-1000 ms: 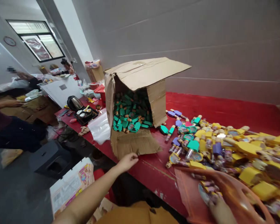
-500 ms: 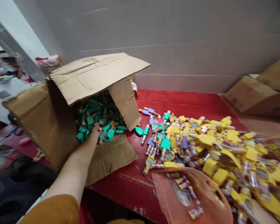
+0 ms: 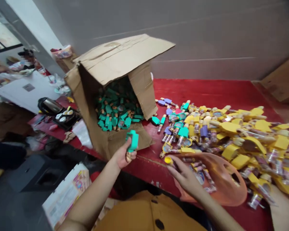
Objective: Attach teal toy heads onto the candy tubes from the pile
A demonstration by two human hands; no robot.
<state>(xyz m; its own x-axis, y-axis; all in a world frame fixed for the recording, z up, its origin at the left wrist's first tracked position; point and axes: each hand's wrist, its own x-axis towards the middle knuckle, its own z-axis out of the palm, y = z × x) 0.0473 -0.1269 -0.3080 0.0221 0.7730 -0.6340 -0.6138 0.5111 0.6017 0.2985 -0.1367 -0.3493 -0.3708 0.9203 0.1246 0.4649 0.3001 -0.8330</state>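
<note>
My left hand [image 3: 121,156] is closed round a green ice-lolly-shaped toy [image 3: 133,141], held up in front of the tipped cardboard box [image 3: 125,61]. The box lies on its side, open toward me, full of the same green toys [image 3: 115,114]. My right hand [image 3: 186,175] grips the near edge of an orange see-through bag [image 3: 221,179] that holds a few toys. A small yellow-capped piece [image 3: 168,159] sits at its fingertips. A heap of yellow, green and purple toys [image 3: 231,134] lies on the red table [image 3: 207,91] beyond the bag.
Another cardboard box [image 3: 284,80] stands at the far right by the grey wall. Left of the table are a kettle [image 3: 48,105], a tray of small cups [image 3: 64,116], a printed carton [image 3: 65,192] on the floor, and people at a further table. A skin-coloured shape [image 3: 281,208] shows bottom right.
My left hand has come out of the box with one green toy and drawn back toward me. My right hand has shifted to the bag's near edge. The view has swung left.
</note>
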